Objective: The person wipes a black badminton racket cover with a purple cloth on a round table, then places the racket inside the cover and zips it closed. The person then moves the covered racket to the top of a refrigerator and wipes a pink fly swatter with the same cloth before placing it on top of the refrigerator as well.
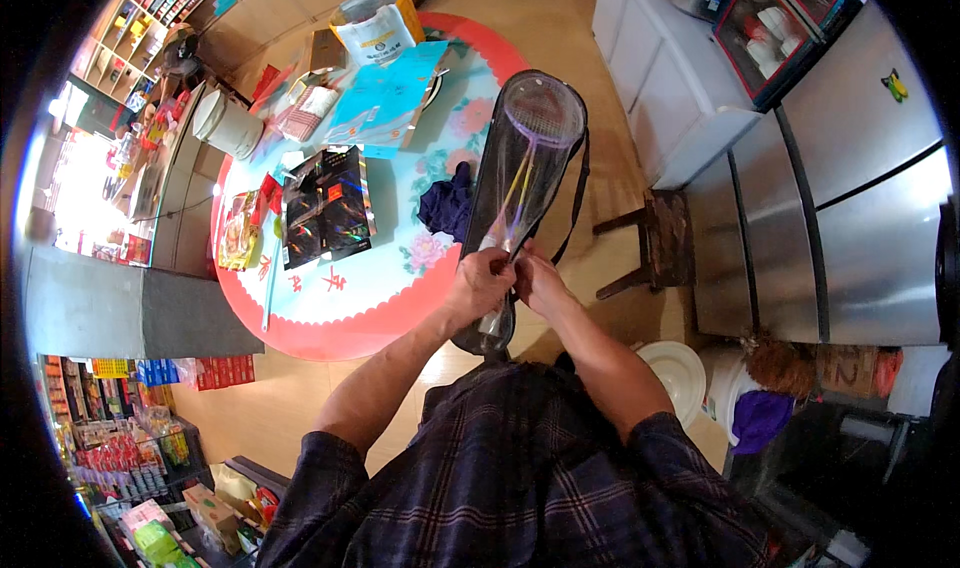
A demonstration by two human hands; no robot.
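A black badminton racket bag (484, 185) with a clear front lies lengthwise before me, partly over the right edge of the round table. Through its front show the strung head of a badminton racket (546, 110) and yellow and purple shafts. My left hand (481, 279) is on the bag's lower part, fingers pinched at its edge near the racket handles. Close beside it, my right hand (538, 275) pinches the same edge from the right. The fingertips hide what exactly they hold. A black strap (581, 200) hangs along the bag's right side. Dark blue cloth (448, 202) lies against its left side.
The round table (337, 343) bears black shiny packaging (328, 208), blue cardboard sheets (386, 99), a paper bag (377, 27) and a red-yellow snack packet (240, 230). A wooden stool (667, 238) stands right, near a steel refrigerator (877, 260) and white basin (675, 380). Stocked shelves stand lower left.
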